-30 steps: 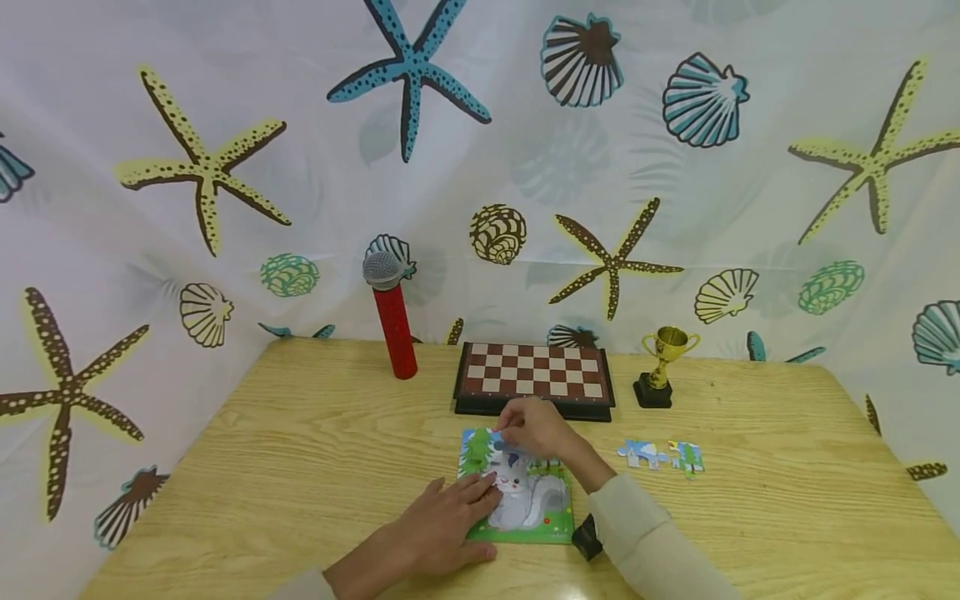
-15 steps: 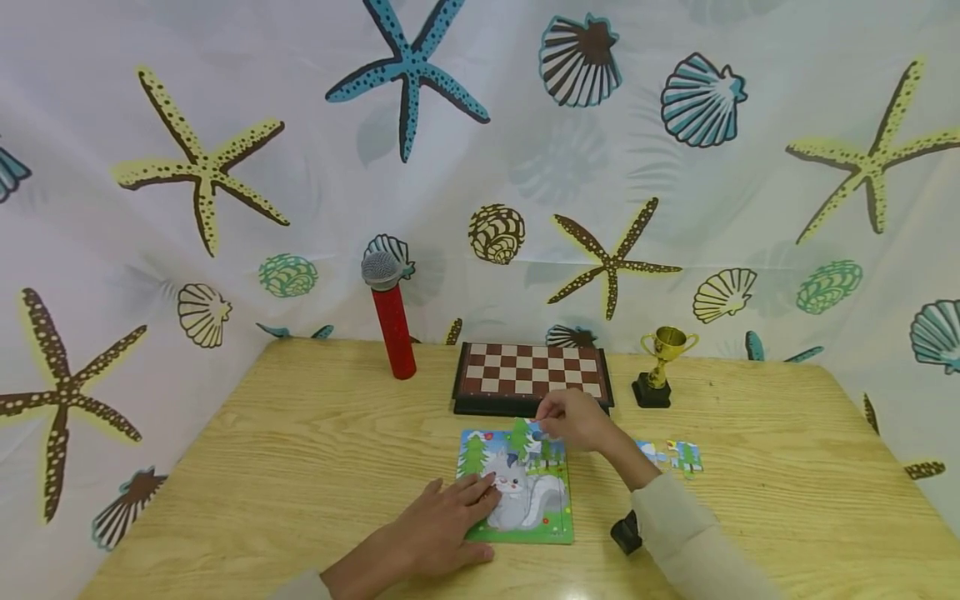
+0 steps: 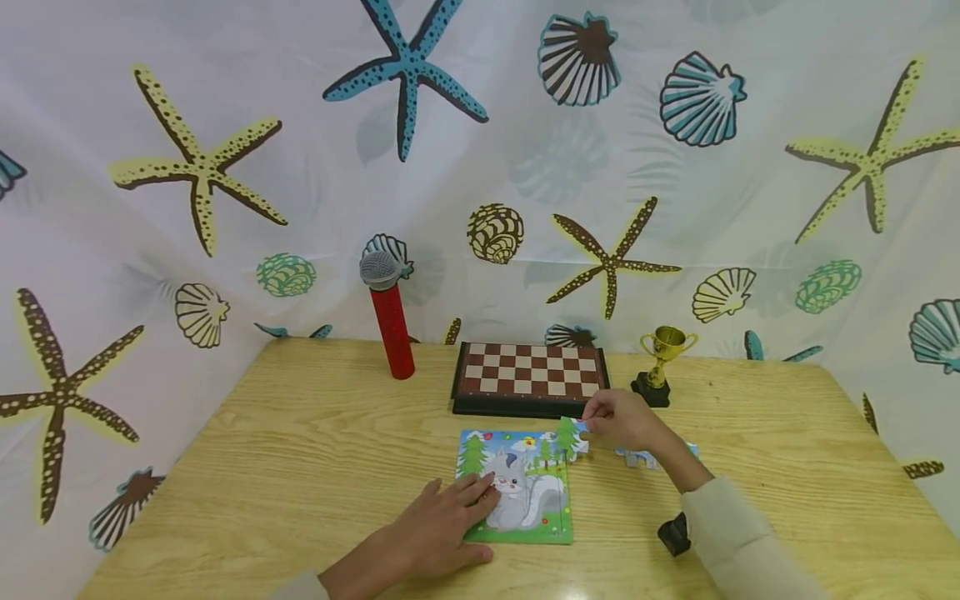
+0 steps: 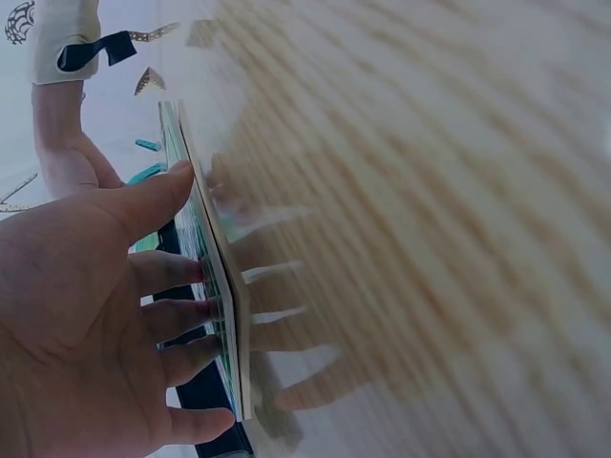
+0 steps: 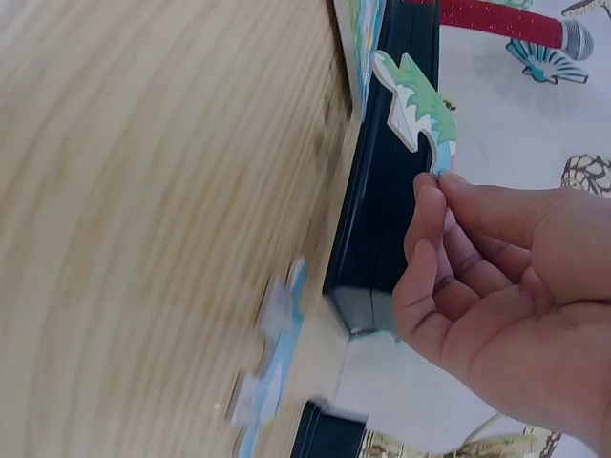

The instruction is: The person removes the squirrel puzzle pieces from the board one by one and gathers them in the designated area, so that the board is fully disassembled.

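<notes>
Person: left hand (image 3: 450, 521) and right hand (image 3: 622, 421) both bare. Right sleeve (image 3: 738, 533) long, plain, cream to pale beige; cloth looks full and soft, with a crease running across the forearm. Left sleeve (image 3: 302, 587) of like pale tone, only its end in sight. At the right sleeve's end, a black fitting (image 3: 675, 533), small and blocky; the left wrist view gives it a dark band across the pale cloth and a squarish end jutting out. Finer detail too small to tell. Palms finely lined; creases at finger joints.
</notes>
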A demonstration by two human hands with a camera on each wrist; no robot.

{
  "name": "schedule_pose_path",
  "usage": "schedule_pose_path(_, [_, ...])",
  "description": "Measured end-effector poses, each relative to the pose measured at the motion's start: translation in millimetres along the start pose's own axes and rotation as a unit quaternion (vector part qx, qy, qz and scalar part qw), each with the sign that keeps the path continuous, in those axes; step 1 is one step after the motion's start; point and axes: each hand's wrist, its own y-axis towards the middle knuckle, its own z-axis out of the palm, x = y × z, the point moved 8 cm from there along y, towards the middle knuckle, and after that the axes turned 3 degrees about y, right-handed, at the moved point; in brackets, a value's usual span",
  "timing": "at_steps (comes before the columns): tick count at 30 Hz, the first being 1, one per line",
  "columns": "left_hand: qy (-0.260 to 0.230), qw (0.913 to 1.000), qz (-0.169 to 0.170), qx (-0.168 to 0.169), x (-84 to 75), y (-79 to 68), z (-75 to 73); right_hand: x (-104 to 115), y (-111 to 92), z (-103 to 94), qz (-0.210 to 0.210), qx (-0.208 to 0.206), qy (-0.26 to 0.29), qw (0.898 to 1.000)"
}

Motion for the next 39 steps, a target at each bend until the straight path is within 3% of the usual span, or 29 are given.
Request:
schedule_pose_path(10, [-0.011, 0.9999, 0.003, -0.009, -2.5, -2.2, -2.2, -16, -7, -5.9, 0.026, 0.014, -0.018, 0.999])
schedule_pose_path(17, [-0.021, 0.9997, -0.008, 0.004, -0.8, -1.0, 0.0, -31, -7, -7.0, 0.038, 0.017, -0.034, 0.999])
schedule_pose_path(27, [-0.027, 0.9995, -0.010, 0.009, -0.3, -0.3, 0.1, -42, -6, -6.5, 0.090, 0.018, -0.035, 0.995])
schedule_pose_path(39, [-0.024, 0.9997, -0.004, -0.002, -1.5, -1.5, -4.2, -39, -6, -9.0, 0.069, 0.004, -0.080, 0.994])
